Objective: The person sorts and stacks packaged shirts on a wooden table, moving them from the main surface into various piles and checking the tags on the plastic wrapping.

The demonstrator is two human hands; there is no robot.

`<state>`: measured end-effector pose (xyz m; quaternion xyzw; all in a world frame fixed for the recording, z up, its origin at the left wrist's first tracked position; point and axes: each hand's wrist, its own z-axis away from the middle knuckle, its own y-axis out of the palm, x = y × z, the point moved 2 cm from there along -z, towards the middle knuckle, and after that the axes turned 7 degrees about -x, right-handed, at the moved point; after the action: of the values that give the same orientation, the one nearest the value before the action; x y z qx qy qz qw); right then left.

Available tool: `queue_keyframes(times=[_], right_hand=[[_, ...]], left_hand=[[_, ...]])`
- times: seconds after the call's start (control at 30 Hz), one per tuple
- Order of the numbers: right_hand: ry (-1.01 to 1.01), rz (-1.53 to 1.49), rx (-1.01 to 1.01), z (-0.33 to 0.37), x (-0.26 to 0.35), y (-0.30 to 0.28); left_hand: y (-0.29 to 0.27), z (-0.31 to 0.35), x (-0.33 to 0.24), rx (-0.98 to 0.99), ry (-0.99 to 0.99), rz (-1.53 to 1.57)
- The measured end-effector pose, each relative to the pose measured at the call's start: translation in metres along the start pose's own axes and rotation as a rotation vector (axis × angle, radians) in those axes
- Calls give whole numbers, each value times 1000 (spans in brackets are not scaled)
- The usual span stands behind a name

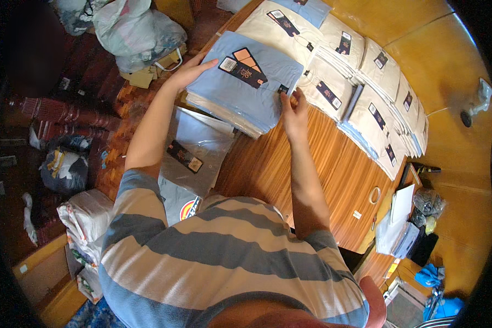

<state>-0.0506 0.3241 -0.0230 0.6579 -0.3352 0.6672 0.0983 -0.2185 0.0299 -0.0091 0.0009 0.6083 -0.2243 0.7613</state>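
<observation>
- Left hand [190, 74]: forearm reaches forward; thumb lies over the left edge of the blue shirt [240, 95], other fingers partly hidden. Whether it grips cannot be told.
- Right hand [294, 109]: raised at the shirt's near right corner, fingers bent; grip cannot be told.
- Containers: a clear plastic sleeve [216, 145] holds a grey garment [194, 139]; the whitish bag's [123, 27] contents are unclear.
- Blue shirt: folded atop a stack on the table [268, 169], between both hands.
</observation>
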Motion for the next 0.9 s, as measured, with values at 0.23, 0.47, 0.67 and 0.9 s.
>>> queue_keyframes(times=[0.23,0.47,0.67,0.9], right_hand=[[-559,352,-149,5,61,13],[-790,710,166,-21,92,88],[-753,753,169,-3,90,105],[-718,754,171,-8,79,101]], left_hand=[[-9,-18,43,122,-134,340],[4,-27,64,227,-293,551],[-4,-42,115,107,-299,746],[4,-30,95,125,-261,732]])
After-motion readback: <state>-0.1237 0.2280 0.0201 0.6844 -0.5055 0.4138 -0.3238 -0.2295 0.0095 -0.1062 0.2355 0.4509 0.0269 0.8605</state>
